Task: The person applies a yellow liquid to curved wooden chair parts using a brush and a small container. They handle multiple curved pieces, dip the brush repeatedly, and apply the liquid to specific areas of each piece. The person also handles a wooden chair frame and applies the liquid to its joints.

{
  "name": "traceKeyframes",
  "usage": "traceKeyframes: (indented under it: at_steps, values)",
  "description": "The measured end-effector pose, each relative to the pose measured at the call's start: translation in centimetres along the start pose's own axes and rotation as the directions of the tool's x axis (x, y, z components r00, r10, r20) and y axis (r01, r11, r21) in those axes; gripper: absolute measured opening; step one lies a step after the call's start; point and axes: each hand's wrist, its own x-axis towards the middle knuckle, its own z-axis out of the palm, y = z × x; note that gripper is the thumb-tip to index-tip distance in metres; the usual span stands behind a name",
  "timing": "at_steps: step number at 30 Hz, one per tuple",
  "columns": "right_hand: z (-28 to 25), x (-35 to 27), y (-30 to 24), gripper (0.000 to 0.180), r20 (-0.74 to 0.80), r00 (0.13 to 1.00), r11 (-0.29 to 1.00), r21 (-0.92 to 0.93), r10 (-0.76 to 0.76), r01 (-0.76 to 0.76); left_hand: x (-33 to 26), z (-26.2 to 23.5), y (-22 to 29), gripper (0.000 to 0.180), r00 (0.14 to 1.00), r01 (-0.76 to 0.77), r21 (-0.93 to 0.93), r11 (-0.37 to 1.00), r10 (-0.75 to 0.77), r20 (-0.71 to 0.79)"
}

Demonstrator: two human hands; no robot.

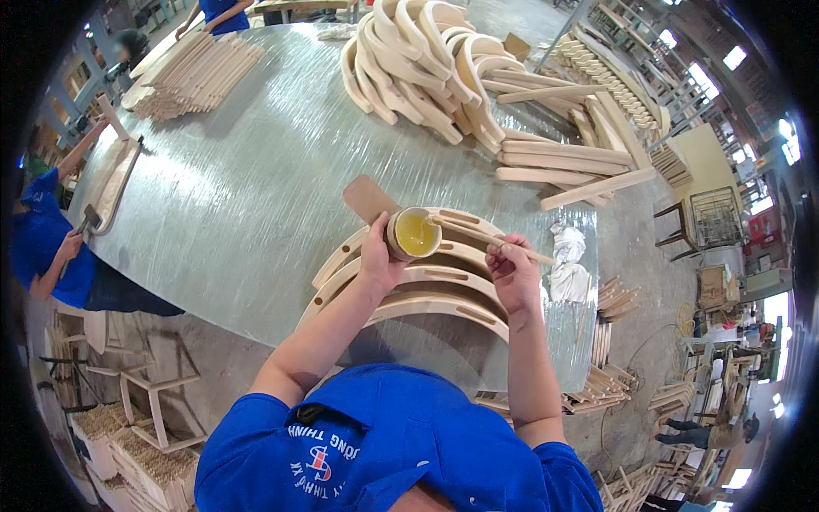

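My left hand is wrapped round a cup of yellow, glue-like liquid, held above the table. A thin wooden stick is pinched in the fingers of my right hand. Its wet, yellowish tip is at the cup's right rim. Below both hands lie several curved wooden pieces, side by side, with slots cut along their edges. A flat brown board-like piece sticks out beyond my left hand; whether it belongs to the cup I cannot tell.
The table has a shiny film-like cover. A heap of curved wooden parts and straight slats lies at the far side. White cloths rest at the right edge. At left, a co-worker holds a hammer beside a wooden frame.
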Motion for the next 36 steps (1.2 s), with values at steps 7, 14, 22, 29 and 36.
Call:
traceKeyframes:
  at_steps: [7, 14, 22, 29, 36]
  values:
    - [-1.8, 2.7, 2.7, 0.026, -0.264, 0.946, 0.976, 0.158, 0.187, -0.149, 3.0, 1.3, -1.8, 0.038, 0.995, 0.099, 0.043, 0.994, -0.099, -0.006]
    - [-2.8, 4.5, 2.6, 0.021, -0.259, 0.928, 0.953, 0.210, 0.269, -0.218, 4.6, 2.0, -2.7, 0.042, 0.988, 0.150, 0.090, 0.985, -0.146, -0.045]
    - [-3.5, 6.1, 0.8, 0.012, -0.174, 0.973, 0.985, -0.098, -0.154, 0.139, 4.9, -0.5, 1.0, 0.039, 0.997, -0.025, -0.047, 0.999, 0.021, -0.077]
    - [-4.1, 7.4, 0.8, 0.013, -0.036, 0.950, 0.863, -0.430, -0.310, 0.265, 2.8, -2.9, 5.5, 0.039, 0.979, -0.188, -0.003, 0.982, 0.187, -0.085]
    - [-3.9, 8.2, 1.7, 0.013, 0.001, 0.957, 0.836, -0.487, -0.289, 0.253, 1.8, -4.1, 6.2, 0.037, 0.967, -0.228, -0.010, 0.974, 0.225, -0.116]
